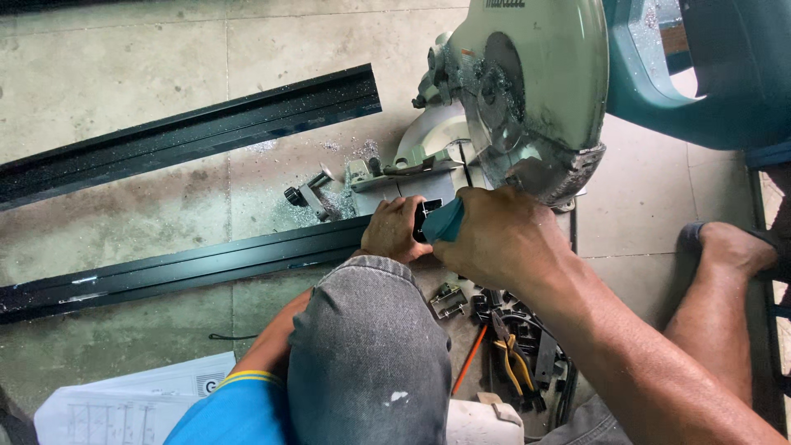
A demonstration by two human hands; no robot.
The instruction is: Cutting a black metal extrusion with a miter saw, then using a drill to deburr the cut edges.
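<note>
My left hand (395, 229) presses on the end of a long black aluminium profile (173, 265) lying across the base of a mitre saw (527, 91). My right hand (498, 239) is closed around the saw's teal handle (445, 222), just below the pale blade guard. The blade itself is mostly hidden under the guard. My grey-clad knee (367, 354) rises in front and hides part of my left forearm.
A second black profile (189, 132) lies farther back on the tiled floor, with metal shavings (329, 198) around the saw base. Yellow-handled pliers (515, 358) and small metal parts lie by my leg. Printed drawings (124, 404) sit at lower left. A teal plastic chair (717, 74) stands at upper right.
</note>
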